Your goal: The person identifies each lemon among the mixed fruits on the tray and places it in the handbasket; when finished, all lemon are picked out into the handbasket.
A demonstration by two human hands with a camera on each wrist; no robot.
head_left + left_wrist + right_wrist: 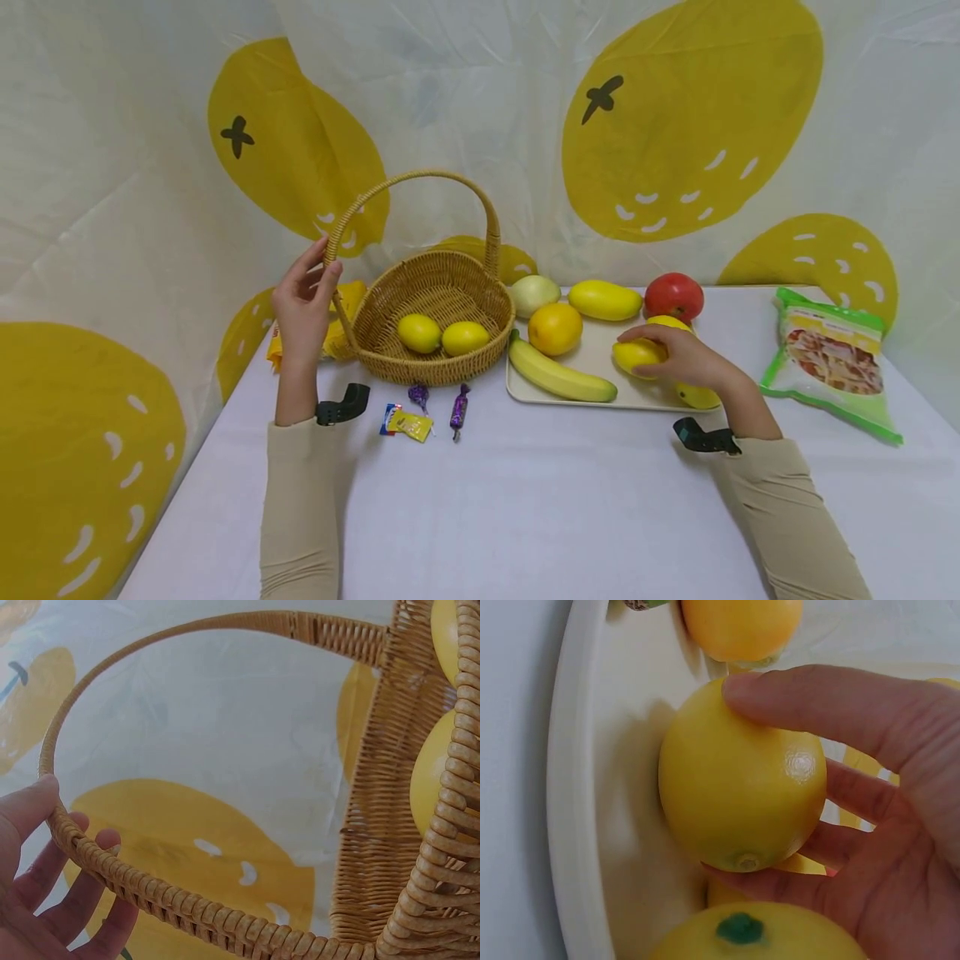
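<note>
Your right hand (686,357) curls round a lemon (636,355) on the cream tray (600,354), right of the banana (558,377); the lemon's long axis runs left-right, its nub end pointing left. Your left hand (303,304) grips the basket handle (360,204) with loosely curled fingers.

Head view overlooks the table (525,500); wrist views sit close.

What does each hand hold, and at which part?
The right hand grips a lemon around its body, on the tray. The left hand holds the basket handle low on its side.
</note>
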